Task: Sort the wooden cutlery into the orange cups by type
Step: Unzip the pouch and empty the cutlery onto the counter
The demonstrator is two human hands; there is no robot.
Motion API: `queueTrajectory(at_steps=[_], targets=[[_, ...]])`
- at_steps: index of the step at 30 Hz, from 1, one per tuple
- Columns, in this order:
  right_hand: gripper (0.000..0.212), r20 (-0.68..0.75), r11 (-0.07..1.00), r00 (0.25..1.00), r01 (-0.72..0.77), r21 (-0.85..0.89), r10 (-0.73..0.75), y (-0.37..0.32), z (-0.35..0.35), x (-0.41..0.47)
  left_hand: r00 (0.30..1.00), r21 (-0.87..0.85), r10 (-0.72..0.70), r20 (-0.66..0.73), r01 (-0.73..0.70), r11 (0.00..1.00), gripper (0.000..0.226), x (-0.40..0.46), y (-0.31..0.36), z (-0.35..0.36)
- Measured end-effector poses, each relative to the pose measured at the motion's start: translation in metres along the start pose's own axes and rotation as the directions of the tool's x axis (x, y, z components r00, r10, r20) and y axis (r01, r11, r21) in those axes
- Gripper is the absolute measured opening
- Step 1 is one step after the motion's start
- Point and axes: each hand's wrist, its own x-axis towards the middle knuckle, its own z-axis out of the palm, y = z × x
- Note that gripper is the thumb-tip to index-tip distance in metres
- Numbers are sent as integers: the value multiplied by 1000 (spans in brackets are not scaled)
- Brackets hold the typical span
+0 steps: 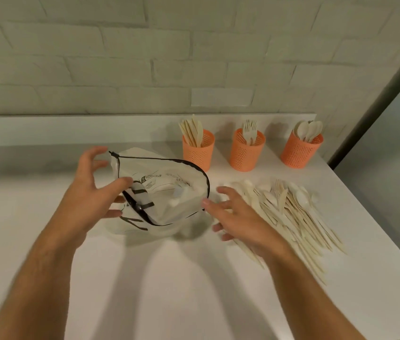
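Countertop [194,278], white, set against a pale brick wall [120,57]. Cloth pouch [159,192] with black trim sits left of centre, mouth gaping. Loose pile of wooden cutlery [289,212] lies on the counter to its right (forks, spoons and knives mixed). Left hand [91,192] pinches the pouch's near rim, thumb on top, other fingers spread. Right hand [238,217] is open, fingers splayed, fingertips at the pouch's right edge, palm over the pile's near side. Three orange cups stand at the back: knife cup [197,150], fork cup [246,153], spoon cup [300,152], each already partly filled.
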Motion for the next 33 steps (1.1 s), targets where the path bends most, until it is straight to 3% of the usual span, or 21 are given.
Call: queueTrajectory(at_steps=[1,3,6,9,12,13,15,17,19,21,23,24,27,30,33], targets=[[58,66,987,998,-17,158,7,-2,14,9,998,-55,2,61,1,998,64,5,-1,-1],[52,68,930,997,-1,369,-26,-6,34,28,992,-103,22,125,-9,995,67,10,-4,-5],[45,-63,903,990,139,407,-124,-16,46,51,997,-30,72,-39,-74,997,52,12,-17,-21],[40,-200,898,908,404,174,-369,-27,47,69,970,91,119,-213,-101,991,37,8,-33,-36],[46,-78,840,840,523,-144,-536,-30,55,81,971,371,193,-139,-130,920,40,4,-58,-45],[37,34,820,848,520,-239,-528,-27,55,87,983,425,176,-60,-134,895,38,3,-68,-49],[6,254,844,916,390,-368,-312,-28,48,85,990,436,-8,139,-54,898,31,-4,-80,-58],[39,263,897,951,255,-361,-164,-30,42,81,939,469,-187,288,32,883,53,-13,-86,-62],[58,50,848,951,295,-441,-304,-29,51,85,962,526,-185,201,53,849,59,-15,-86,-53],[41,-60,740,862,395,-545,-504,-26,74,87,1000,665,9,-3,-4,747,51,-14,-88,-35],[30,61,666,821,502,-553,-568,-15,97,89,971,781,229,-72,-88,618,30,-13,-98,-16],[42,139,632,819,527,-568,-557,-8,106,89,961,807,268,-68,-106,581,32,-12,-103,-9],[63,206,550,834,502,-667,-512,17,125,98,989,823,146,-11,-74,563,63,-3,-126,8],[56,205,453,860,433,-779,-468,31,134,105,999,822,-17,-32,36,569,57,6,-148,13],[53,213,397,874,399,-827,-436,35,140,115,997,869,-70,-40,69,490,53,12,-152,12]])
